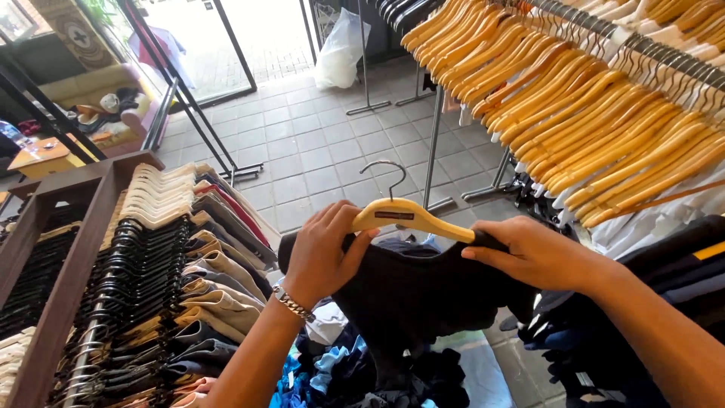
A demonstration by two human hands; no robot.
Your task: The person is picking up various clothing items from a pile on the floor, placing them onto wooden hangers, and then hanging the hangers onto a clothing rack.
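Both hands are up in front of the chest, working a dark garment (423, 295) onto a yellow wooden hanger (411, 217) with a metal hook. The left hand (321, 253), with a metal bracelet (291, 304) at the wrist, is closed around the left end of the hanger, fingers curled over the wood and the cloth beneath it. The right hand (532, 253) pinches the fabric at the hanger's right end, thumb and fingers clamped on the shoulder of the garment. The garment hangs down between the two forearms, above a heap of blue and dark clothes (355, 370) on the floor. To the left stands a rack of folded trousers (211, 279) on black and pale hangers; to the upper right a rail carries a dense row of wooden hangers (589, 113) with white shirts. Grey floor tiles (317, 151) stretch toward a glass door
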